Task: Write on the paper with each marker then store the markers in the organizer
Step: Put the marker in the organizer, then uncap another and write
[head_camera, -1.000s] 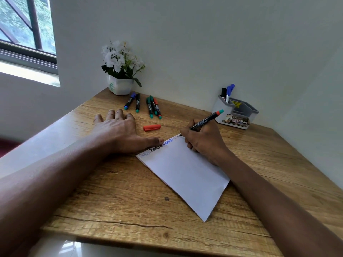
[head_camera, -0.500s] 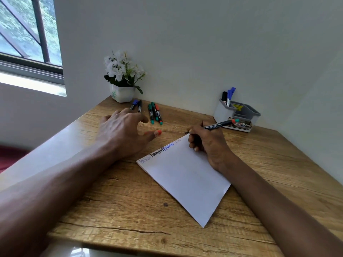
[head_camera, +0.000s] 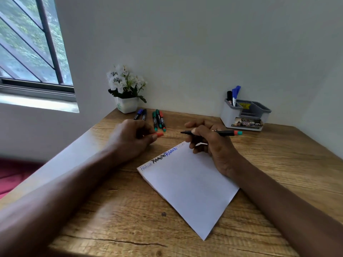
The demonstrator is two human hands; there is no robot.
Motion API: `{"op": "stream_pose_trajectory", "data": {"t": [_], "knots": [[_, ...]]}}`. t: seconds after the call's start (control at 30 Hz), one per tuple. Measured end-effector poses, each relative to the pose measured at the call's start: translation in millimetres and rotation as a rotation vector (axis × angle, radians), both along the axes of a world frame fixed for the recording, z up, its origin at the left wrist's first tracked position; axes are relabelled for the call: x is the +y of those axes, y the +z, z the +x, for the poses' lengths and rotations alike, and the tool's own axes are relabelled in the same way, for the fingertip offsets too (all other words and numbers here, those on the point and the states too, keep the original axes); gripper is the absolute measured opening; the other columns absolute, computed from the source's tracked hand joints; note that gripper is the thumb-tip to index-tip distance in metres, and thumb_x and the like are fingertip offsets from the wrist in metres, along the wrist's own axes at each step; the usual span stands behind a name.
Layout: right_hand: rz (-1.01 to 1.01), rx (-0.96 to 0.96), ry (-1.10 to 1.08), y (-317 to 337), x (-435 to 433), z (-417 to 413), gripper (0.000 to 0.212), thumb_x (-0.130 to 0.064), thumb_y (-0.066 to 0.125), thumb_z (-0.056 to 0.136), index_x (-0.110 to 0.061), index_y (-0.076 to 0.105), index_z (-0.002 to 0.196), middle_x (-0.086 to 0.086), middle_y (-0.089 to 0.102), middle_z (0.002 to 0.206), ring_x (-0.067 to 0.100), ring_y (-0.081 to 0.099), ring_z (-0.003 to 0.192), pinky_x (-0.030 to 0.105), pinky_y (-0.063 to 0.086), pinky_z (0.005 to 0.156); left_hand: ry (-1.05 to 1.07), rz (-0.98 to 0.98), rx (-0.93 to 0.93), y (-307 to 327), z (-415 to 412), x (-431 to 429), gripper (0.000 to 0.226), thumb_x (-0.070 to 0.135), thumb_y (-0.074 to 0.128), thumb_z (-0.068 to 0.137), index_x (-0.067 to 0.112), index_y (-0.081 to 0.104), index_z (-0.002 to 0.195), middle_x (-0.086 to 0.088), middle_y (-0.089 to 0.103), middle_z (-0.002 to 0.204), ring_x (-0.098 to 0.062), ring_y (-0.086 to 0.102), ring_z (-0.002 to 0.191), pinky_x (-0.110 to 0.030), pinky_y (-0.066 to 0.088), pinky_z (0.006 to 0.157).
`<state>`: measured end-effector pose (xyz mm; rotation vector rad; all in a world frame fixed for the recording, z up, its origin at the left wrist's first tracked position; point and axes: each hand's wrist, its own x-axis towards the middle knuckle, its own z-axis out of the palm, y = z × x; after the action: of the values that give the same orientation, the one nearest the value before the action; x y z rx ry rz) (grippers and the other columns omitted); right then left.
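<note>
A white sheet of paper (head_camera: 189, 184) lies on the wooden desk with blue and black writing along its top edge. My right hand (head_camera: 209, 147) grips an uncapped black marker (head_camera: 224, 133) with a red and teal end, held level just above the paper's top corner. My left hand (head_camera: 131, 140) pinches the orange-red cap (head_camera: 159, 134) on the desk left of the paper. Several capped markers (head_camera: 157, 119) lie in a row by the flower pot. The grey and white organizer (head_camera: 245, 115) stands at the back right with a black and a blue marker (head_camera: 235, 93) upright in it.
A white pot of white flowers (head_camera: 127, 89) stands at the desk's back left corner by the wall. A window (head_camera: 31, 45) is at the far left. The desk's left edge runs under my left forearm.
My left hand left the paper's corner, moved to the orange-red cap and closed its fingers on it. My right hand lifted the marker's tip off the paper and turned the marker level.
</note>
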<state>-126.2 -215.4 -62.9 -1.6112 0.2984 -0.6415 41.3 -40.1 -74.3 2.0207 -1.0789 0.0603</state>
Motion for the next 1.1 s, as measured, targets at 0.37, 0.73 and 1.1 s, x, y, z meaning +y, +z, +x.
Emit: {"op": "stream_pose_trajectory", "data": {"t": [0.37,0.73,1.1], "knots": [[0.07,-0.108,0.196,2.0,7.4,-7.3,0.014,-0.019,0.065,0.082,-0.016,0.077,0.089,0.012,0.076,0.086,0.019,0.069,0.08,0.026,0.053,0.063,-0.414,-0.204,0.435,4.8,-2.6,7.3,0.023,0.034,0.077,0.084,0.025,0.078,0.105,-0.01,0.076,0.095,-0.013,0.061,0.073,-0.02,0.047,0.06],[-0.008,-0.021,0.188,3.4,12.9,-9.3,0.009,-0.005,0.061,0.097,-0.007,0.069,0.097,0.016,0.078,0.092,0.017,0.07,0.081,0.027,0.053,0.065,-0.489,-0.212,0.47,5.6,-3.4,9.4,0.038,0.044,0.074,0.078,0.021,0.078,0.108,-0.013,0.076,0.096,-0.017,0.06,0.075,-0.031,0.046,0.067],[-0.032,-0.055,0.178,-0.9,20.2,-5.8,0.026,-0.029,0.076,0.076,-0.005,0.069,0.084,0.006,0.071,0.069,0.017,0.062,0.064,0.029,0.051,0.06,-0.579,-0.251,0.486,3.2,-17.0,5.5,0.027,0.021,0.082,0.082,0.007,0.077,0.105,-0.019,0.076,0.095,-0.022,0.068,0.083,-0.027,0.053,0.068]]}}
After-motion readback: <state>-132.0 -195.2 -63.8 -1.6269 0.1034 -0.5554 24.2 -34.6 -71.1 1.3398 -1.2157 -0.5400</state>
